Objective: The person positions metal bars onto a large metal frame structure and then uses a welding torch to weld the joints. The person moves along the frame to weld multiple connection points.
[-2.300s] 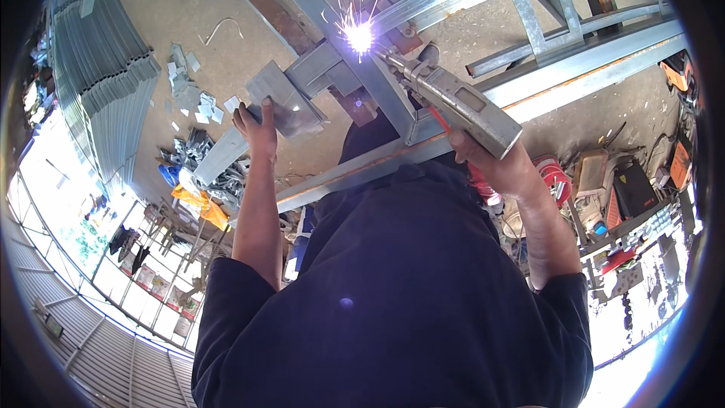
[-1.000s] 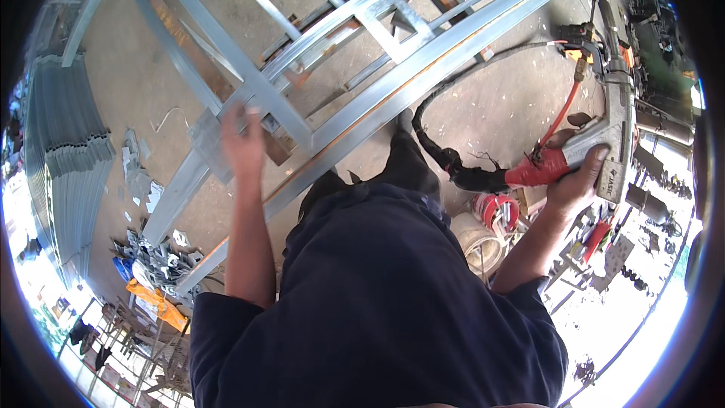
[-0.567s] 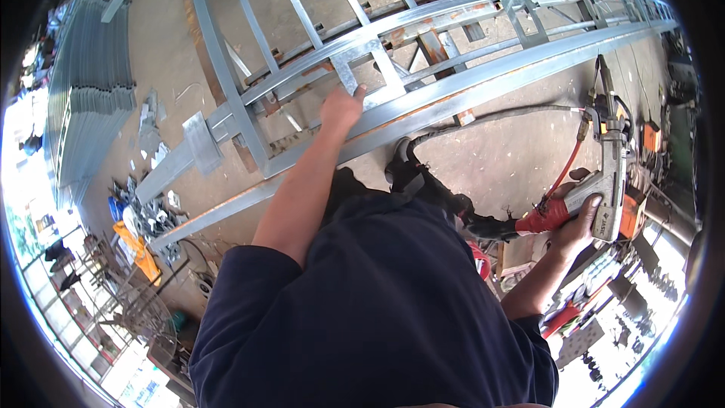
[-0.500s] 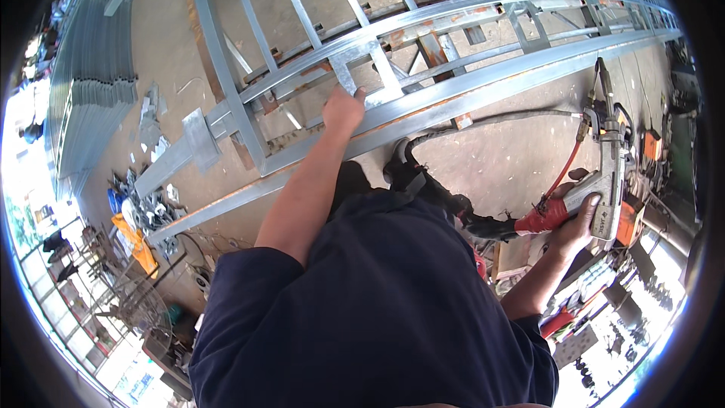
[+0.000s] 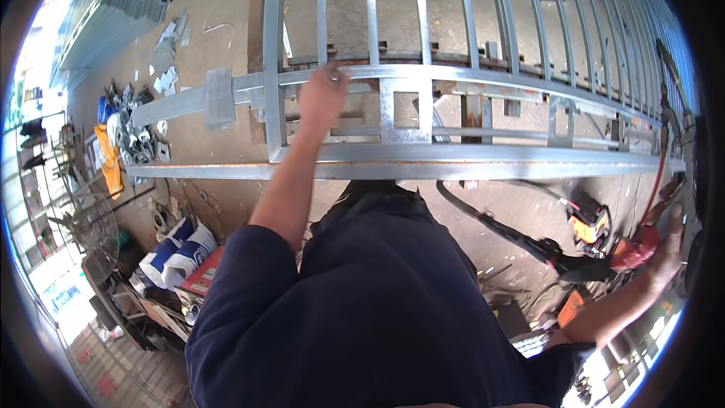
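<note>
A long galvanized steel frame with several upright bars lies across in front of me. My left hand is at its inner rail, near the left corner, with the fingers curled. What they hold, if anything, I cannot make out. Right of that hand, a square metal bracket with an opening sits between the two rails. Out at the far right, my right hand grips a handheld welding gun, partly lost in the dark rim. Red wrapping and a black hose trail from its grip.
Stacked steel lengths stand at the far left, with metal scraps on the floor nearby. A flat plate lies over the bar end at left. An orange and black device is on the floor at right.
My left hand has left the square bracket and moved left to the inner rail. My right hand has swung the welding gun outward to the right. The view has turned.
</note>
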